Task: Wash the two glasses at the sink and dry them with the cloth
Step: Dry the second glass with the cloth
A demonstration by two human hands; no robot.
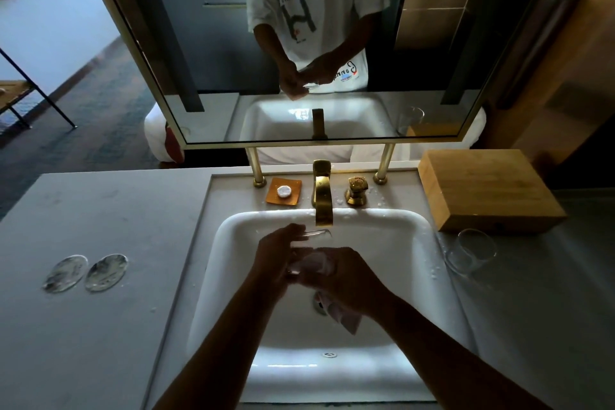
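Observation:
Over the white sink (416,276), my left hand (276,260) grips a clear glass (316,234) tilted on its side, its rim just under the gold faucet (322,196). My right hand (349,280) holds a pale cloth (342,318) against the glass, and the cloth's loose end hangs down over the drain. A second clear glass (472,253) stands on the grey counter to the right of the sink, with water drops around it. I see no water running from the faucet.
A wooden box (489,190) sits at the back right beside the second glass. Two round glass coasters (86,273) lie on the left counter. An orange soap dish (284,191) and a gold tap handle (356,191) flank the faucet. A mirror hangs behind.

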